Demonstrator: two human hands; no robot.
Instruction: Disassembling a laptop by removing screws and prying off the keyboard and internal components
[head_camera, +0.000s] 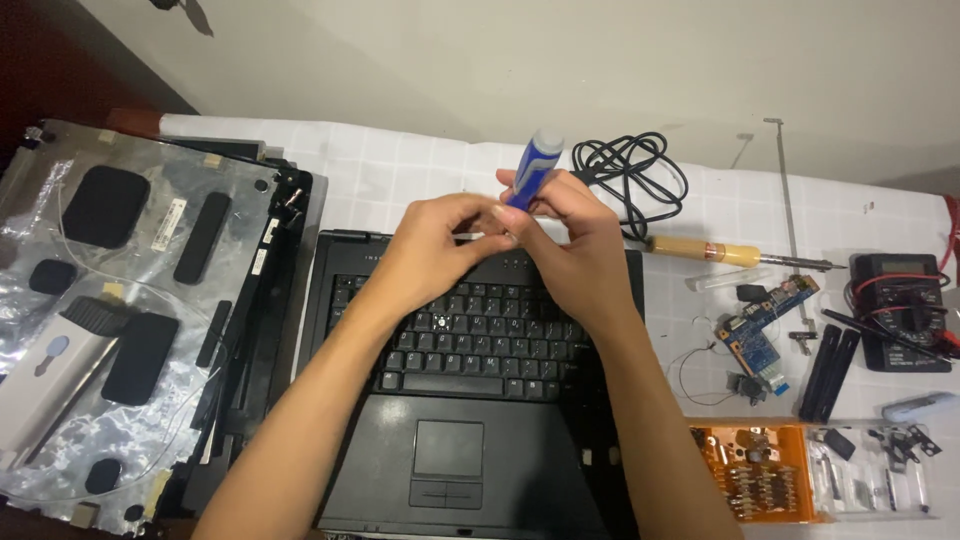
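- Right hand gripping blue screwdriver, held upright above laptop at counter mid.
- Left hand pinching its tip.
- Soldering iron, multimeter toward right edge.

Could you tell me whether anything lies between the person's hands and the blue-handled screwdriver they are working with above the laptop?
Nothing visible does. The right hand already grips the blue-handled screwdriver, and the left hand meets it at the tool's lower end, both above the laptop keyboard. The tip is hidden behind the fingers.
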